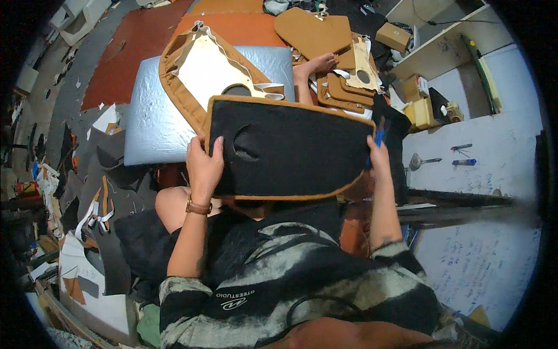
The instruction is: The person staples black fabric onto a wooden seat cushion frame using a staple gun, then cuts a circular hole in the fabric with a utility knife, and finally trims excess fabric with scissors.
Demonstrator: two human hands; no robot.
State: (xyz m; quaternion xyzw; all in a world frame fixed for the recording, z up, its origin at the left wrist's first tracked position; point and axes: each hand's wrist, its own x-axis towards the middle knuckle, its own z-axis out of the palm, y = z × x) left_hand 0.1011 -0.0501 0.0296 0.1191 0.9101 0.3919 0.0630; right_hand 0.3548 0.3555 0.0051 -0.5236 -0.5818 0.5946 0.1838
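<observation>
A black panel (296, 151) with tan edging and a curved cut on its left part is held across my lap. My left hand (200, 163) grips its left edge, thumb on the dark face. My right hand (378, 160) holds the right edge along with a slim blue tool (380, 135), whose lower part is hidden by the fingers. Behind the panel, a tan piece with a cream inside (197, 70) and a round opening rests on a silver padded block (148, 116).
Stacked tan pieces (311, 32) and a bare foot (314, 67) lie beyond. Dark fabric scraps (96, 168) cover the left side. At right are a white board (476, 256), small tools (464, 161), yellow blocks (421, 113) and a cardboard box (392, 36).
</observation>
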